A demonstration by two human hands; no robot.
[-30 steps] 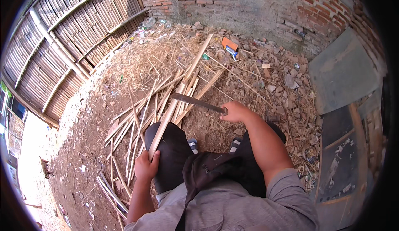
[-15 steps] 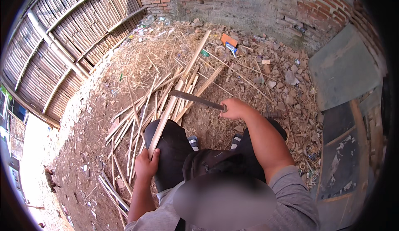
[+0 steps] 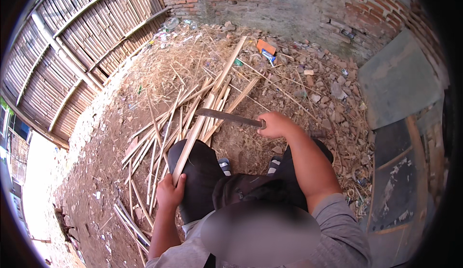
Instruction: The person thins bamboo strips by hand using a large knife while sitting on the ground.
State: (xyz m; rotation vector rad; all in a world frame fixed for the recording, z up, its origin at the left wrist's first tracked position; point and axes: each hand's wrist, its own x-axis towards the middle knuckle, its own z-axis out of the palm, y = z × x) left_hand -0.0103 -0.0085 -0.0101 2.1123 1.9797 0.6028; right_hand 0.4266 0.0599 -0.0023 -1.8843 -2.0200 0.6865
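Note:
My left hand [image 3: 170, 191] is closed round the near end of a long, pale bamboo strip [image 3: 193, 135]. The strip rests along my left thigh and slants away to the far ground. In my right hand [image 3: 276, 125] is the handle of a machete [image 3: 230, 117], its dark blade pointing left. The blade's tip lies over or against the bamboo strip; whether it touches cannot be told. Beneath and beside the held strip is a loose pile of split bamboo strips [image 3: 161, 134] on the soil.
A woven bamboo fence [image 3: 103, 32] stands at the left, a worn brick wall [image 3: 289, 7] at the back. Rubble [image 3: 333, 104] and litter cover the ground to the right. Sheet panels [image 3: 400, 80] lean at the far right. More strips [image 3: 130, 224] lie by my left arm.
My right hand and the machete have shifted slightly toward me, the blade tip sliding a little nearer along the strip. My left hand looks almost unmoved.

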